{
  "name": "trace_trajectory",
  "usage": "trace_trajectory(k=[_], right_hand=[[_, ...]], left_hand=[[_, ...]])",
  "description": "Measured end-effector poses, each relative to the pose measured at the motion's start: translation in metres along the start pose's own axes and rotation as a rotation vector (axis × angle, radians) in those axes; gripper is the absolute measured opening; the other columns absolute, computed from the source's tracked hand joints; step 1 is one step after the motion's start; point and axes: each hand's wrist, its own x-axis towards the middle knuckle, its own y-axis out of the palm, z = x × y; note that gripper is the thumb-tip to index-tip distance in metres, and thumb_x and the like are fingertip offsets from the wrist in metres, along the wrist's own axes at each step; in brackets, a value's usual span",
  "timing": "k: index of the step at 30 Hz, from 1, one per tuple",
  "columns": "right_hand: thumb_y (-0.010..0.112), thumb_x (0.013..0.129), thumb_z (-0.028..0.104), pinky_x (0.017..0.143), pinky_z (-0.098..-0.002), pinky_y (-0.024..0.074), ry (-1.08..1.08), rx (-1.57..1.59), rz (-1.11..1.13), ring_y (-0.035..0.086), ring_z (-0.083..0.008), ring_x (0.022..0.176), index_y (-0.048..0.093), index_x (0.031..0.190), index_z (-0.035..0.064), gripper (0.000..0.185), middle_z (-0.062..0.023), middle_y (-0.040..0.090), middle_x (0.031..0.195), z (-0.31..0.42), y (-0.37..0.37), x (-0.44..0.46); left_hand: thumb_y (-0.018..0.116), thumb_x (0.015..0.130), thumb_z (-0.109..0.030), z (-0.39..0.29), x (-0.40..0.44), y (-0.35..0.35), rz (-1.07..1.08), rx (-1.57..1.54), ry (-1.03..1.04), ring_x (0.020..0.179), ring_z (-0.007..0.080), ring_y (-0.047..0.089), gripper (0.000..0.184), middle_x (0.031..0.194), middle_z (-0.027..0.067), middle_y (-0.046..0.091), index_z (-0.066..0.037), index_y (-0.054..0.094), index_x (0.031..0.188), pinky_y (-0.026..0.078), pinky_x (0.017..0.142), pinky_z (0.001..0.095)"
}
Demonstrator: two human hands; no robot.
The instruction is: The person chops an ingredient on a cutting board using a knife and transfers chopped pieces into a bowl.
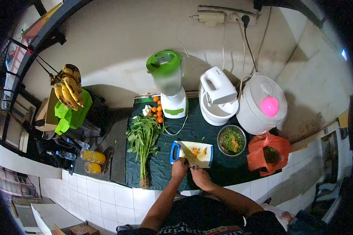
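A white cutting board (206, 152) with blue ends lies on the dark green cloth, with chopped orange bits (196, 151) on it. At its lower left edge is my left hand (179, 167), fingers curled closed; what they hold, if anything, is hidden. My right hand (201, 177) is closed at the board's lower edge around what looks like a knife (193, 167); only a dark bit of handle shows and the blade is hard to make out. To the right stands a metal bowl (243, 150) holding chopped greens and orange pieces.
A bunch of leafy greens (143, 137) lies left of the board. Behind are orange vegetables (159, 108), a green-lidded blender (173, 100), a white stand mixer (219, 88) and a white container (251, 105). An orange-red plastic bag (256, 150) sits right; orange-filled jars (93, 167) stand left; bananas (68, 90) hang above.
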Motion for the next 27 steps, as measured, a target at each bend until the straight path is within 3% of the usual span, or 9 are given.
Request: trace_trajectory(k=[3, 8, 11, 13, 17, 20, 27], right_hand=[[0.049, 0.099, 0.028, 0.065, -0.0528, 0.0542, -0.035, -0.013, -0.021, 0.066, -0.0452, 0.071, 0.057, 0.095, -0.0067, 0.036, -0.0263, 0.065, 0.073, -0.005, 0.005, 0.002], [0.049, 0.098, 0.028, 0.063, -0.052, 0.0544, -0.047, -0.021, -0.078, 0.065, -0.0449, 0.067, 0.058, 0.095, -0.006, 0.035, -0.024, 0.065, 0.072, -0.009, 0.01, 0.018], [0.049, 0.099, 0.028, 0.062, -0.0518, 0.0538, -0.193, -0.14, -0.123, 0.065, -0.0447, 0.067, 0.059, 0.094, -0.0056, 0.036, -0.0237, 0.065, 0.07, -0.01, -0.001, 0.024], [0.048, 0.099, 0.029, 0.061, -0.0515, 0.0531, -0.104, -0.048, -0.024, 0.065, -0.0443, 0.068, 0.059, 0.093, -0.0049, 0.037, -0.0238, 0.065, 0.072, -0.011, -0.008, 0.024], [0.046, 0.1, 0.03, 0.062, -0.0512, 0.0529, -0.083, -0.014, -0.099, 0.065, -0.0443, 0.07, 0.059, 0.093, -0.0057, 0.039, -0.0251, 0.065, 0.074, -0.004, -0.006, 0.008], [0.045, 0.101, 0.032, 0.065, -0.052, 0.0538, 0.003, -0.009, 0.04, 0.066, -0.0455, 0.073, 0.057, 0.093, -0.0074, 0.041, -0.0276, 0.065, 0.075, -0.001, -0.005, -0.001], [0.046, 0.1, 0.031, 0.061, -0.0507, 0.0552, -0.002, -0.064, 0.005, 0.068, -0.042, 0.071, 0.056, 0.094, -0.0054, 0.038, -0.0245, 0.067, 0.075, -0.005, 0.005, 0.004]], left_hand=[[0.066, 0.081, -0.017, -0.006, -0.002, -0.003, -0.013, -0.079, -0.006, 0.07, 0.0414, 0.064, 0.016, 0.079, 0.0227, 0.063, -0.001, 0.066, 0.082, 0.051, 0.064, 0.0477], [0.065, 0.079, -0.011, -0.012, -0.002, -0.008, 0.011, -0.135, -0.044, 0.076, 0.04, 0.065, 0.012, 0.084, 0.0225, 0.066, -0.001, 0.07, 0.083, 0.052, 0.067, 0.0466], [0.064, 0.079, -0.01, -0.002, -0.003, 0.003, -0.048, -0.107, -0.031, 0.076, 0.0398, 0.065, 0.012, 0.082, 0.0223, 0.066, 0.0, 0.07, 0.084, 0.052, 0.069, 0.047], [0.064, 0.079, -0.01, -0.001, -0.002, 0.003, -0.042, -0.077, -0.005, 0.075, 0.0398, 0.065, 0.013, 0.082, 0.0224, 0.065, 0.0, 0.07, 0.084, 0.052, 0.069, 0.047], [0.064, 0.079, -0.011, 0.01, 0.0, 0.012, -0.046, -0.059, 0.0, 0.074, 0.0399, 0.064, 0.013, 0.081, 0.0225, 0.065, 0.0, 0.07, 0.083, 0.052, 0.069, 0.0472], [0.065, 0.078, -0.011, 0.001, 0.0, 0.004, 0.002, -0.054, -0.039, 0.074, 0.04, 0.064, 0.013, 0.081, 0.0227, 0.065, 0.0, 0.07, 0.083, 0.052, 0.069, 0.047], [0.066, 0.079, -0.013, -0.003, -0.002, 0.003, -0.046, -0.036, 0.0, 0.073, 0.0396, 0.065, 0.015, 0.081, 0.0228, 0.065, 0.001, 0.069, 0.082, 0.052, 0.067, 0.0454]])
